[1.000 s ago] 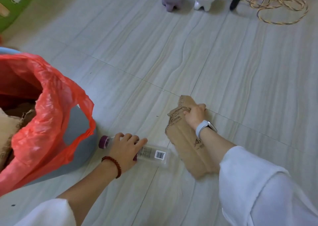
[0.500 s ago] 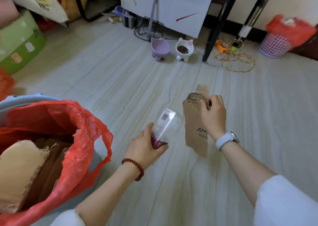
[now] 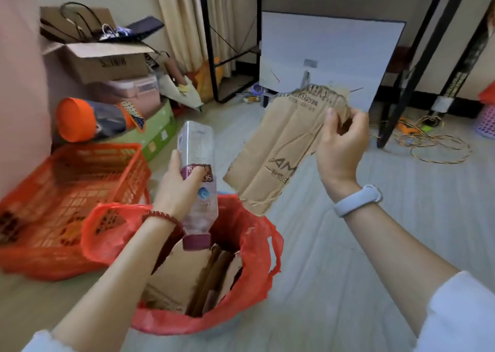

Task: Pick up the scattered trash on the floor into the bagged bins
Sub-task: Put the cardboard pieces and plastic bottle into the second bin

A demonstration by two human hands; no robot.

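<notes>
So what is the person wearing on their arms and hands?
The left hand has a string of dark red round beads around its wrist. The right hand has a pale blue-grey smooth band on its wrist, like a watch or fitness strap. Both arms have white sleeves pushed back, so the forearms are bare. No gloves or rings show.

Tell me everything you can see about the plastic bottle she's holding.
The plastic bottle is clear, looks empty, and has squarish sides, a dark purple cap and a purple label band with a blue round mark below it. It is upside down, cap lowest, just above the cardboard in the red-bagged bin. Only the left hand touches it, gripping its middle.
</notes>
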